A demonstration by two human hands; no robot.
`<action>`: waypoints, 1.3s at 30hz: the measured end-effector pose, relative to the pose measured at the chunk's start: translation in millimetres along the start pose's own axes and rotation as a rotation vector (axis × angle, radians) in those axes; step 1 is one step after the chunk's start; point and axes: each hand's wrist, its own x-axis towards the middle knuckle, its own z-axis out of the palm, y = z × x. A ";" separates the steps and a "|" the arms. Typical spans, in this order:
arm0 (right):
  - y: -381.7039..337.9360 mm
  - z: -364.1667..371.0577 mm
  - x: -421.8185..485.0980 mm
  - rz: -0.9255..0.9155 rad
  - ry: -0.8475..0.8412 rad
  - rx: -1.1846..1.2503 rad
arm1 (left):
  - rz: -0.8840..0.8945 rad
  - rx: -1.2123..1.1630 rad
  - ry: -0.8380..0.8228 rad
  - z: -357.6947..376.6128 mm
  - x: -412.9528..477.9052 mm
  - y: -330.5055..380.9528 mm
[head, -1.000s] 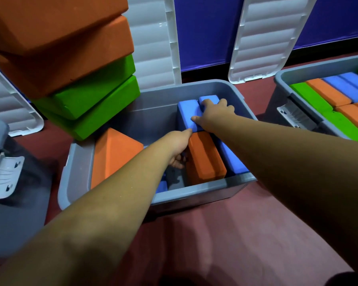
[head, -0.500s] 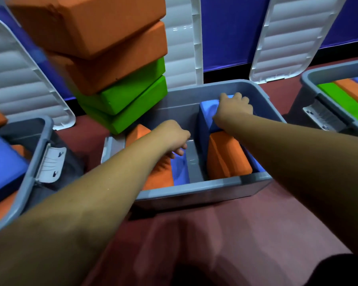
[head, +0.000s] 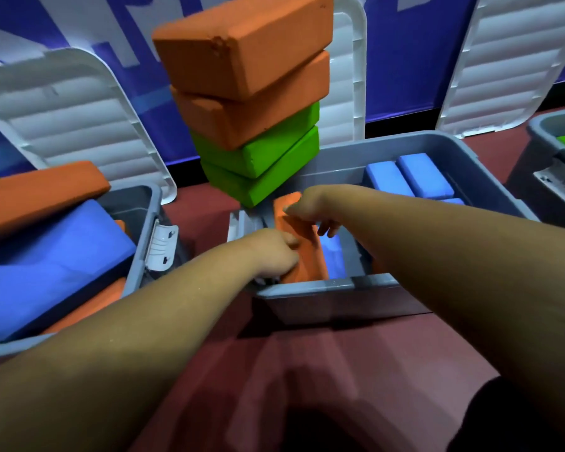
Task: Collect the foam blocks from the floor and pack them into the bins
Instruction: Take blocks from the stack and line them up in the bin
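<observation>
Both my hands reach into the middle grey bin [head: 323, 283]. An orange foam block [head: 302, 252] stands tilted at its left end. My left hand [head: 274, 254] grips the block's near left side. My right hand [head: 317, 207] holds its upper edge, fingers curled over the far side. A blue block [head: 333, 256] lies flat under it, and two more blue blocks [head: 408, 176] stand at the bin's back right. A leaning stack of two orange blocks [head: 248, 76] on two green blocks [head: 258, 164] rests on the bin's back left corner.
A grey bin on the left [head: 144, 236] holds blue and orange blocks heaped above its rim. Another grey bin [head: 548, 148] stands at the right edge. White ribbed lids [head: 62, 115] lean against the blue wall behind. Dark red floor lies in front.
My right hand left the blue blocks at the back and came left onto the orange block. My left hand stayed on that block. The view swung left, showing more of the left bin.
</observation>
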 end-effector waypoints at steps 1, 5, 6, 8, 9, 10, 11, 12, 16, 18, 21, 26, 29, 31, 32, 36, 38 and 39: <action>-2.3 0.2 -3.8 0.009 0.019 0.015 | 0.042 -0.049 -0.041 2.0 -2.8 -0.6; 6.1 -4.4 -4.9 0.063 0.175 -0.007 | 0.179 -0.034 -0.128 14.1 -11.3 0.9; 9.1 -5.1 -5.1 0.049 0.191 -0.018 | 0.193 -0.045 -0.122 16.0 -11.4 -0.5; 13.6 -5.5 -7.9 0.026 0.167 0.018 | 0.209 -0.065 -0.122 17.0 -11.7 -3.1; 14.7 -6.3 -8.7 0.030 0.163 0.020 | 0.217 -0.078 -0.125 16.7 -12.1 -4.6; 15.9 -8.0 -10.5 0.032 0.158 0.017 | 0.227 -0.099 -0.126 15.3 -13.6 -5.1; 16.2 -10.0 -13.0 0.046 0.155 0.004 | 0.229 -0.127 -0.125 13.9 -14.0 -6.1; 16.4 -13.5 -15.0 0.059 0.175 -0.010 | 0.229 -0.156 -0.119 11.8 -15.0 -6.4; 20.2 -31.1 -27.4 0.056 0.446 -0.056 | 0.194 -0.130 -0.100 5.2 -10.5 -2.6; 23.9 -39.5 -33.8 0.043 0.509 -0.066 | 0.150 -0.127 -0.088 7.6 -1.2 0.8; 31.6 -46.5 -42.6 0.085 0.533 -0.135 | 0.103 -0.130 -0.071 11.6 10.7 7.9; 44.8 -52.1 -69.5 0.085 0.458 -0.347 | 0.081 -0.252 -0.058 13.8 26.8 18.9; 49.6 -55.2 -80.5 0.070 0.417 -0.442 | 0.078 -0.351 -0.069 15.0 32.3 25.6; 54.7 -59.3 -75.5 0.112 0.404 -0.350 | 0.068 -0.397 -0.082 16.2 34.9 30.0; 57.4 -60.9 -73.1 0.096 0.384 -0.298 | 0.061 -0.419 -0.088 16.9 36.5 32.2; 67.4 -62.4 -72.7 -0.043 0.343 -0.328 | 0.057 -0.611 -0.101 21.9 41.2 45.1; 71.2 -61.0 -77.0 -0.067 0.304 -0.393 | 0.093 -0.738 -0.131 23.2 43.2 53.6; 71.5 -59.9 -79.5 -0.049 0.246 -0.458 | 0.111 -0.792 -0.141 23.3 45.0 57.9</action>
